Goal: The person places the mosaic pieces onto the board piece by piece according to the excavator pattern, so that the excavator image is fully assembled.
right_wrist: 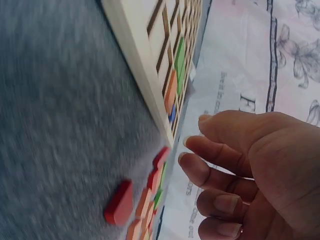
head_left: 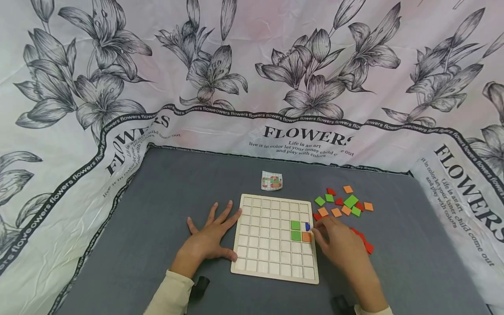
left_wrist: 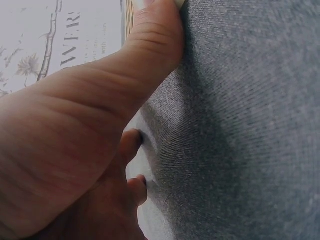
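Observation:
A wooden grid board lies on the grey cloth. Two green squares, an orange square and a blue piece with a curved edge sit in its cells near the right rim. My left hand is spread flat at the left side, its thumb and a fingertip touching the board's edge. Just over the right rim, beside the blue piece, hovers my right hand. In the right wrist view its fingers are loosely bent, and no piece shows between them and the thumb.
Loose green, orange and red pieces lie scattered right of the board. More red pieces lie beyond the right hand. A small pattern card rests behind the board. Flower-printed cloth rises around the grey surface.

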`<move>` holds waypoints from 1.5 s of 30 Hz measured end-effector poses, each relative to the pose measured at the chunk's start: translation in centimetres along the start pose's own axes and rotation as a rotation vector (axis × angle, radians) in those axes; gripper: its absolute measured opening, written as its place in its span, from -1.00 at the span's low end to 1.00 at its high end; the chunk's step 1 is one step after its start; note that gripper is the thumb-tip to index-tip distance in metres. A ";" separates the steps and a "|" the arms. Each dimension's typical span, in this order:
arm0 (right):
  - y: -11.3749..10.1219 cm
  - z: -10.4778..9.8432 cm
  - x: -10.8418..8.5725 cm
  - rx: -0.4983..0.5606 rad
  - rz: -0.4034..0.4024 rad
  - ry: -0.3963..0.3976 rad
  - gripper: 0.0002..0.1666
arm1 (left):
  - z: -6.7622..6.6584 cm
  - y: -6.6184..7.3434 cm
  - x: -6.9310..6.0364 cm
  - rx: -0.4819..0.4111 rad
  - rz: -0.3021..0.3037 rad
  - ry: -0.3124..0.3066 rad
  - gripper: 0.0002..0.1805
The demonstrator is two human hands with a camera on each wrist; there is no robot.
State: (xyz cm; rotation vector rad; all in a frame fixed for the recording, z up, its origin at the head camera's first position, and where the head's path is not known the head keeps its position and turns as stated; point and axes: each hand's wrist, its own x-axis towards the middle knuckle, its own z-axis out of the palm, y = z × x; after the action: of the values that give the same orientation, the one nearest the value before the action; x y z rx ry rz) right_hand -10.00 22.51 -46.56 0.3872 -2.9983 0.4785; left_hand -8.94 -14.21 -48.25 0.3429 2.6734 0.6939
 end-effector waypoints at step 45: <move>10.9 -2.0 3.6 -0.072 0.337 -0.085 -0.44 | -0.1 -0.1 0.1 -0.001 -0.006 -0.003 0.38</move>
State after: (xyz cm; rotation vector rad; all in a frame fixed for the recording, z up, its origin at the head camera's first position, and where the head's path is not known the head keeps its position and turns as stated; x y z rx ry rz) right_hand -16.25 32.30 -47.48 -0.1094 -3.1635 0.3835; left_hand -9.10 -14.28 -48.24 0.3353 2.6704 0.6923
